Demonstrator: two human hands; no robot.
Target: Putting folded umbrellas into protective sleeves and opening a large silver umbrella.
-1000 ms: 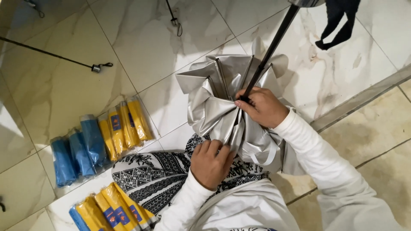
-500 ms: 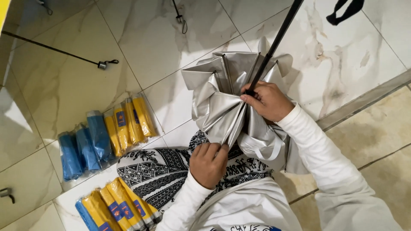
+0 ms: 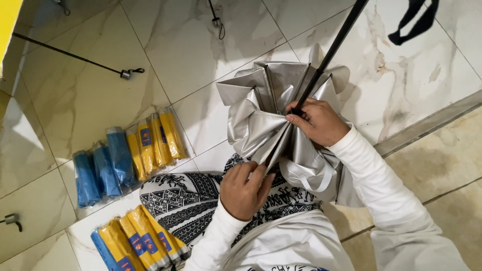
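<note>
A silver umbrella canopy [image 3: 261, 120] lies loosely folded over my lap, its black shaft [image 3: 335, 40] rising toward the top of the head view. My right hand [image 3: 316, 122] grips the shaft at the point where it enters the folds. My left hand [image 3: 244, 189] sits lower, pinching the edge of a silver fabric fold between thumb and fingers. Both arms wear white sleeves. A black-and-white patterned cloth [image 3: 186, 198] covers my knees under the canopy.
Wrapped folded umbrellas lie on the marble tile floor at the left: a blue and yellow group [image 3: 128, 155] and a yellow group [image 3: 133, 243] lower down. A thin black rod [image 3: 70, 55] lies upper left. A black strap [image 3: 414, 22] hangs upper right. A floor ridge [image 3: 427, 123] runs at right.
The view has shifted slightly. My right hand stays on the shaft while my left hand has moved up a little along the silver fold.
</note>
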